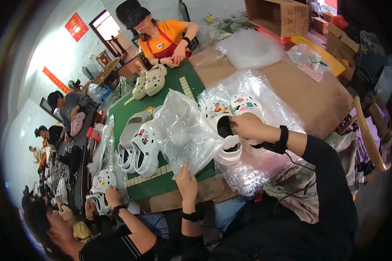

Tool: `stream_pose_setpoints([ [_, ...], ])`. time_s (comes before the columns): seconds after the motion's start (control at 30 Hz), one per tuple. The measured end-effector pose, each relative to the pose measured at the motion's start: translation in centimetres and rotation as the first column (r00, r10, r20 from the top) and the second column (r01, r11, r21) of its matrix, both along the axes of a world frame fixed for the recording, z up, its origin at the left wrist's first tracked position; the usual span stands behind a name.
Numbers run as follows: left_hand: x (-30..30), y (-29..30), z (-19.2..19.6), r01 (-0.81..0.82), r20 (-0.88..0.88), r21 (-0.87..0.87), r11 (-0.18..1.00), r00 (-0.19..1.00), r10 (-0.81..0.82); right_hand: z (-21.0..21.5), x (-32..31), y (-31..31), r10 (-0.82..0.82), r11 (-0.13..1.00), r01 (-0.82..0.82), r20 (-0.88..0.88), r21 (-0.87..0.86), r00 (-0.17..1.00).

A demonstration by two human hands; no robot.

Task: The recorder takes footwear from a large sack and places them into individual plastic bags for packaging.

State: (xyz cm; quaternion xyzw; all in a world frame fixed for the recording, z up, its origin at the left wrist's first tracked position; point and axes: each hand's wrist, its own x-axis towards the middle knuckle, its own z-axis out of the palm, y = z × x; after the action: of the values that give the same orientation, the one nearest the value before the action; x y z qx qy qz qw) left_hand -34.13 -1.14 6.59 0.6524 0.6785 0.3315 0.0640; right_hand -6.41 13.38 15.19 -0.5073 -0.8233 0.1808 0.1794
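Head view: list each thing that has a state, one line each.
Left hand: gripping the clear plastic bag, bag open and empty.
Right hand: gripping the decorated white clogs, held as a pair.
White clogs on green mat: unbagged, lying side by side.
Cardboard box: flaps open.

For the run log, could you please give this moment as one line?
left hand: holds clear plastic bag | right hand: grips pair of white clogs | surface: green mat
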Motion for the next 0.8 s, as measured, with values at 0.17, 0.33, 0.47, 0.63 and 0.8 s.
stream_pose_setpoints([
  [0.17, -1.3, -1.0, -0.2, -0.044, -0.04, 0.057, 0.997, 0.998, 0.046, 1.9, 1.6, -0.5, 0.024, 1.0, -0.023, -0.123, 0.01, 0.992],
  [0.33, -0.6, -0.7, 0.1, -0.064, -0.094, 0.033, 0.997, 0.993, 0.067, 2.1, 4.8, -1.1, -0.072, 0.987, 0.016, -0.346, -0.162, 0.936],
  [0.47, -0.6, -1.5, 0.2, -0.113, -0.103, 0.046, 0.993, 0.988, 0.117, 2.3, 7.5, -1.0, -0.102, 0.984, 0.017, -0.484, -0.176, 0.869],
  [0.63, 0.3, -1.0, 0.2, -0.069, -0.144, 0.04, 0.997, 0.987, 0.074, 4.0, 10.2, -2.3, -0.253, 0.953, 0.028, -0.743, -0.3, 0.619],
  [0.8, 1.3, -0.8, 1.8, -0.037, -0.047, 0.068, 0.997, 0.998, 0.04, 5.7, 11.7, -4.0, -0.293, 0.951, 0.087, -0.771, -0.297, 0.566],
])
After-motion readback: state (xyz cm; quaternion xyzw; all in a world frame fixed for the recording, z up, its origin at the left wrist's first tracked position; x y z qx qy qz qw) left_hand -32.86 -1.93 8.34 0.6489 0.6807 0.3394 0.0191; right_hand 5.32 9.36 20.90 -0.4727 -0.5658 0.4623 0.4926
